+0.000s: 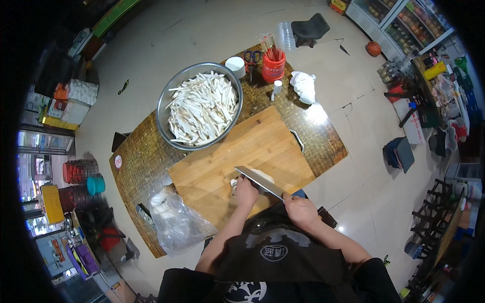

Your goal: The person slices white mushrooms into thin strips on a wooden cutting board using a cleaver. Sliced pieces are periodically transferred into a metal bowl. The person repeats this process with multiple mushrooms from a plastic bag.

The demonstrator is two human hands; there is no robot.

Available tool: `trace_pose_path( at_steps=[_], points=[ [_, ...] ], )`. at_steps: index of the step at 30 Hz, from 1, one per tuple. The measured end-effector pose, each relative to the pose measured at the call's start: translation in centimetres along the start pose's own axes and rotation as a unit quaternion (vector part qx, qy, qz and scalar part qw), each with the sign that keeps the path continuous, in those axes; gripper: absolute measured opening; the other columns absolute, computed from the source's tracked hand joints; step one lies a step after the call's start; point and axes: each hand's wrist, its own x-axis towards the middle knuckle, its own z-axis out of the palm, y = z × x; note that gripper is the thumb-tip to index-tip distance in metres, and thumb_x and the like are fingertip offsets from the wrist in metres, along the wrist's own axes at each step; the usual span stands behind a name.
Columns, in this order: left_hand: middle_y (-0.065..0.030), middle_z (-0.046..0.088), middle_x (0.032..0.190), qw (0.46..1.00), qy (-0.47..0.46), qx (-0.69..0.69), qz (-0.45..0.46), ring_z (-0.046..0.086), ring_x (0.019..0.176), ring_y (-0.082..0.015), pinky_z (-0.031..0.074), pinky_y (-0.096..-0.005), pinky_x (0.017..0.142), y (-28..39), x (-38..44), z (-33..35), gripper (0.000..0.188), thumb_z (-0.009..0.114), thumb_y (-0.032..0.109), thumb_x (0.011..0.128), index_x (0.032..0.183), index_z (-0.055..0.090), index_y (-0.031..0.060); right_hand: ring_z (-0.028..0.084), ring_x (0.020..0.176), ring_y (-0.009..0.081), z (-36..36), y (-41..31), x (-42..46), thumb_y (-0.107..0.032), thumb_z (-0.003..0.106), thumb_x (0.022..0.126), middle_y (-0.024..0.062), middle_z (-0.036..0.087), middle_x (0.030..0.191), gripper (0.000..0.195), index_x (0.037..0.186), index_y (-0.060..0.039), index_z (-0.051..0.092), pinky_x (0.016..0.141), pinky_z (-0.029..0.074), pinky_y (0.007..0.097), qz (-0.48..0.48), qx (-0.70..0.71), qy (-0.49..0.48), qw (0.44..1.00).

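Observation:
A cleaver point(261, 182) with a wide steel blade is gripped by its handle in my right hand point(301, 210). My left hand point(247, 192) is curled, fingertips down, close to the blade's far end, against whitish pieces that look like sliced mushroom point(233, 185); its grip on them is partly hidden. More of the pale food point(263, 175) shows just beyond the blade. All of this lies on a wooden cutting board point(235, 146) placed aslant on the table. Behind the board's left part, a steel basin point(161, 125) is heaped with white strips, apparently cut mushroom point(202, 108).
The patterned table point(140, 151) also bears a clear plastic bag with white contents point(176, 223), a remote control point(146, 216), a white paper roll point(235, 67), scissors point(251, 62), a red chopstick holder point(273, 68), a small white roll point(277, 88) and a crumpled white bundle point(303, 87).

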Motion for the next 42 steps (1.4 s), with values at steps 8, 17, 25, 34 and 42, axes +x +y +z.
trace_pose_path(
  at_steps=[8, 17, 25, 34, 42],
  points=[
    [-0.0211, 0.052, 0.13, 0.999, 0.02, -0.035, 0.003, 0.05, 0.118, -0.0369, 0.043, -0.042, 0.1, -0.2, 0.5, 0.6, 0.04, 0.056, -0.006, 0.073, 0.112, 0.062, -0.0022, 0.068, 0.07, 0.0326, -1.3, 0.5, 0.1, -0.009, 0.049, 0.085, 0.019, 0.066, 0.082, 0.032, 0.115, 0.0011, 0.054, 0.059, 0.054, 0.042, -0.03, -0.053, -0.03, 0.998],
    [-0.0179, 0.057, 0.102, 0.995, 0.04, -0.073, 0.054, 0.054, 0.1, -0.0368, 0.046, -0.043, 0.091, -0.2, 0.5, 0.9, 0.028, 0.064, -0.003, 0.068, 0.096, 0.062, -0.0011, 0.068, 0.074, 0.0362, 2.2, 2.2, 4.6, -0.013, 0.047, 0.089, 0.0245, 0.065, 0.076, 0.019, 0.102, -0.0009, 0.054, 0.065, 0.054, 0.0479, 0.01, -0.015, -0.07, 0.997],
    [-0.0148, 0.059, 0.095, 0.991, 0.04, -0.109, 0.07, 0.057, 0.094, -0.0346, 0.047, -0.0414, 0.085, -0.3, 0.6, 0.7, 0.021, 0.075, 0.006, 0.069, 0.085, 0.061, 0.0012, 0.067, 0.073, 0.0382, 0.7, 2.1, 4.3, -0.022, 0.045, 0.096, 0.0226, 0.066, 0.075, 0.023, 0.099, -0.0016, 0.056, 0.065, 0.053, 0.0496, 0.032, 0.043, -0.038, 0.998],
    [-0.0219, 0.056, 0.107, 0.996, 0.058, -0.043, 0.061, 0.053, 0.105, -0.0396, 0.044, -0.0424, 0.097, -0.1, 0.3, 0.8, 0.038, 0.057, -0.007, 0.069, 0.106, 0.061, -0.0031, 0.067, 0.07, 0.0369, -0.5, 1.8, 1.2, -0.017, 0.046, 0.092, 0.0206, 0.066, 0.076, 0.018, 0.095, -0.0017, 0.056, 0.061, 0.053, 0.0486, 0.006, -0.01, -0.067, 0.998],
    [-0.0168, 0.055, 0.095, 0.988, 0.046, -0.117, 0.092, 0.056, 0.092, -0.035, 0.047, -0.0423, 0.084, -0.7, 0.5, 1.0, 0.022, 0.071, 0.002, 0.07, 0.09, 0.062, 0.0009, 0.067, 0.075, 0.0384, 2.4, 3.1, 4.8, -0.02, 0.046, 0.094, 0.0246, 0.065, 0.08, 0.021, 0.096, -0.0015, 0.056, 0.064, 0.053, 0.0486, 0.015, 0.05, -0.043, 0.998]
  ],
)
